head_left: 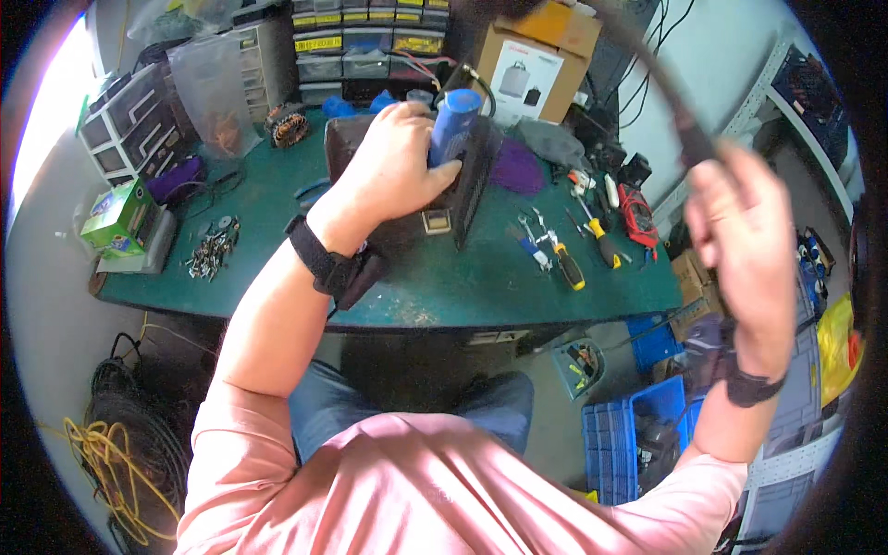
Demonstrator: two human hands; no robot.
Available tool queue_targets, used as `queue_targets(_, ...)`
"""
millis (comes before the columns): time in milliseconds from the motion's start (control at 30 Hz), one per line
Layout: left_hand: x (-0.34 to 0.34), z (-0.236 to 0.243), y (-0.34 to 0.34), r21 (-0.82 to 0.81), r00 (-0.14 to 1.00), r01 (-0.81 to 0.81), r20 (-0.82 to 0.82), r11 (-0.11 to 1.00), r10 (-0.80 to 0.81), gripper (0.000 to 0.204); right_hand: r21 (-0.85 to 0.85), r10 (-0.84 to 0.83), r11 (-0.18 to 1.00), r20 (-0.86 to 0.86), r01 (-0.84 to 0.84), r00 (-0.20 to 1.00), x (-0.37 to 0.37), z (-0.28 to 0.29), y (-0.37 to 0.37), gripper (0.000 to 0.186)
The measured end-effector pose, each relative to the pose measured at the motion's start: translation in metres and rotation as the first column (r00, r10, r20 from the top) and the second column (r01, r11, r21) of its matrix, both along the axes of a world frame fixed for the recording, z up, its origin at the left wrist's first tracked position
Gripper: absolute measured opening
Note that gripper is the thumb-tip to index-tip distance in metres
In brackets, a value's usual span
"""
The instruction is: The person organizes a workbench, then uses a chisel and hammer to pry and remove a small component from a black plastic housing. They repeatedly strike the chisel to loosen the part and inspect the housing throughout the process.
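My left hand (400, 157) is closed around a blue cylinder (452, 125), with the thumb across its lower side. The cylinder stands slightly tilted over a dark, open-topped metal case (470, 190) on the bench; my hand hides its lower end and much of the case. Raised high on the right, my right hand (735, 222) grips a long, dark-handled tool (668, 100). Motion smears hand and tool. The tool slants up and left to the top edge, where a dark shape may be its head; its kind is unclear.
The green bench (398, 301) carries screwdrivers (566, 266), a red meter (636, 217), a heap of screws (213, 248) and a green box (120, 220). Behind are drawer units (368, 65) and a cardboard box (546, 65). Blue crates (615, 444) stand on the floor, right.
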State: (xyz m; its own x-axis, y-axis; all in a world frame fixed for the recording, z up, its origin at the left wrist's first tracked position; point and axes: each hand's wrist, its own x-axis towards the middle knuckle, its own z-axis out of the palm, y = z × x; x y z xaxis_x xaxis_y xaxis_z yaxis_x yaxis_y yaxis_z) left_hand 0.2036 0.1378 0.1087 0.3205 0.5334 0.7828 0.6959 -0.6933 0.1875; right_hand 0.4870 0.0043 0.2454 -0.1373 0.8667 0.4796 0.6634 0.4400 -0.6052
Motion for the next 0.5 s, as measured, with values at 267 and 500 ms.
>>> queue_targets(267, -0.001, -0.001, 0.0, -0.027, 1.0, -0.022, -0.022, 0.999, 0.021, 0.039, -0.118, 0.044, 0.992, 0.005, -0.043, 0.999, 0.0, -0.014, 0.005, 0.027)
queue_targets(500, 0.003, -0.002, -0.006, -0.011, 0.998, -0.064, -0.03, 0.998, 0.064, 0.038, 0.181, 0.044, 0.982, 0.082, -0.058, 0.996, 0.001, 0.001, -0.004, 0.025)
